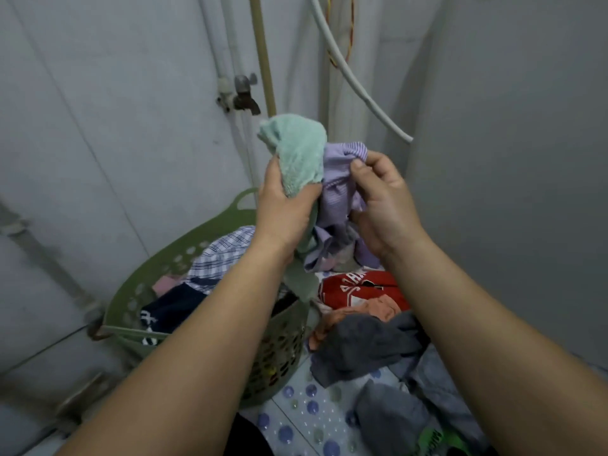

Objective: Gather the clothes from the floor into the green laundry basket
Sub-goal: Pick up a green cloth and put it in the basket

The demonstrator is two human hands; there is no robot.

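Observation:
My left hand (283, 205) grips a mint green fluffy towel (296, 153), held up above the green laundry basket (131, 304). My right hand (381, 199) pinches a lilac striped garment (339, 192) that hangs down beside the towel. The basket stands at the lower left and holds a checked shirt (220, 255), a navy garment (174, 307) and something pink. On the floor to its right lie a red printed shirt (358, 287), an orange cloth (378, 307), a dark grey garment (362, 347) and more grey clothes (411, 419).
A tap (243, 93) and pipes run down the grey wall behind the basket. A white hose (358, 90) hangs at the upper right. The floor mat (306, 422) has blue and clear dots. Walls close in on both sides.

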